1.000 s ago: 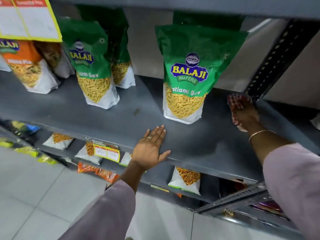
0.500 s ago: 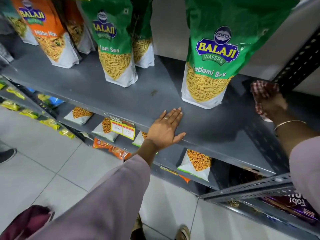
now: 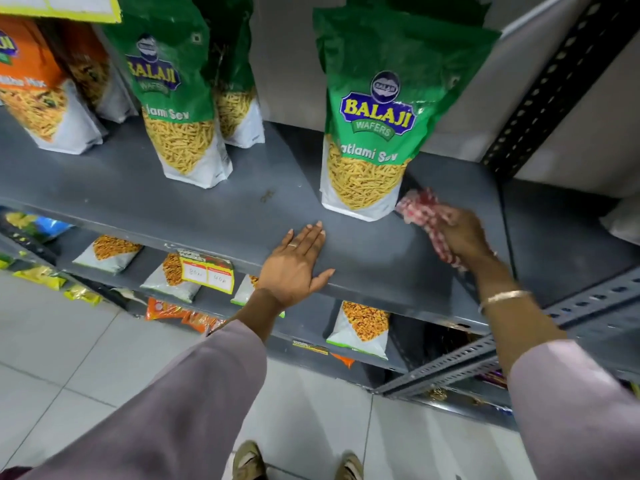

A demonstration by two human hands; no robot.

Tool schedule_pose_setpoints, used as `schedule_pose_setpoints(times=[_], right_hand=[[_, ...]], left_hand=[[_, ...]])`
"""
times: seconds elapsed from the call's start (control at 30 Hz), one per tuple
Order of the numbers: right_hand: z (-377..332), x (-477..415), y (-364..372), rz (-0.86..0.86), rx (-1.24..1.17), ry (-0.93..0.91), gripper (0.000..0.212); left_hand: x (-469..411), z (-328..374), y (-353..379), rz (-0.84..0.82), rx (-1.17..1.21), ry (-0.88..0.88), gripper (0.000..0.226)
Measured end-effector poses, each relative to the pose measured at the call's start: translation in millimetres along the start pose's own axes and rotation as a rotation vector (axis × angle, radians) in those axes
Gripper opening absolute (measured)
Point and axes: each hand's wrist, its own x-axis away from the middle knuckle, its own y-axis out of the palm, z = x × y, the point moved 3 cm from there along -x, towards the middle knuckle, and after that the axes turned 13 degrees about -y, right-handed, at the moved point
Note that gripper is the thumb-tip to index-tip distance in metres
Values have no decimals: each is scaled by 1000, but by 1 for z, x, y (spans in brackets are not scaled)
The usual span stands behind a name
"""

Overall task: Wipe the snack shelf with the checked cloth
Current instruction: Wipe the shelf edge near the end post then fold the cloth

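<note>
The grey metal snack shelf [image 3: 173, 206] runs across the view at chest height. My right hand [image 3: 462, 233] presses the red-and-white checked cloth [image 3: 417, 207] onto the shelf, just right of a green Ratlami Sev bag [image 3: 374, 133]; the cloth touches the bag's lower right corner. Part of the cloth is hidden under my palm. My left hand [image 3: 298, 268] lies flat on the shelf's front edge, fingers spread, holding nothing.
More green bags [image 3: 176, 109] and an orange bag [image 3: 38, 84] stand to the left on the same shelf. A small dark mark [image 3: 266, 195] sits mid-shelf. A perforated upright post [image 3: 554, 81] bounds the right side. Lower shelves hold snack packets and a yellow price tag [image 3: 207, 273].
My right hand has slid the cloth left and forward from the shelf's back right corner to the base of the green bag. My left hand has stayed flat on the front edge.
</note>
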Motion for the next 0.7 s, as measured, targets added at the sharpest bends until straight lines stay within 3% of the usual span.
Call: schedule_pose_setpoints(times=[0.07, 0.17, 0.27, 0.3, 0.4, 0.47, 0.5, 0.6, 0.7], right_hand=[[-16, 42, 14, -85, -4, -74, 27], [-24, 99, 21, -255, 118, 10, 34], [-60, 121, 13, -552, -81, 13, 41], [-69, 116, 5, -559, -128, 12, 42], [-74, 68, -21, -194, -265, 67, 38], [-51, 36, -30, 101, -186, 85, 22], [-32, 23, -28, 157, -61, 110, 23], [22, 8, -2, 85, 390, 109, 57], [24, 8, 26, 104, 601, 34, 62]], left_hand=[[0, 0, -1, -4, 1, 5, 69], [-2, 0, 1, -51, -16, -2, 70], [-2, -1, 2, -105, -8, -4, 73], [-2, -1, 4, -123, -6, -8, 75], [-2, -2, 4, -134, -15, -22, 78], [-2, -2, 4, -170, -13, -20, 85], [-2, -2, 4, -176, -8, -17, 88], [-3, -3, 5, -163, -6, -7, 84], [-2, -5, 7, -136, -1, -14, 78]])
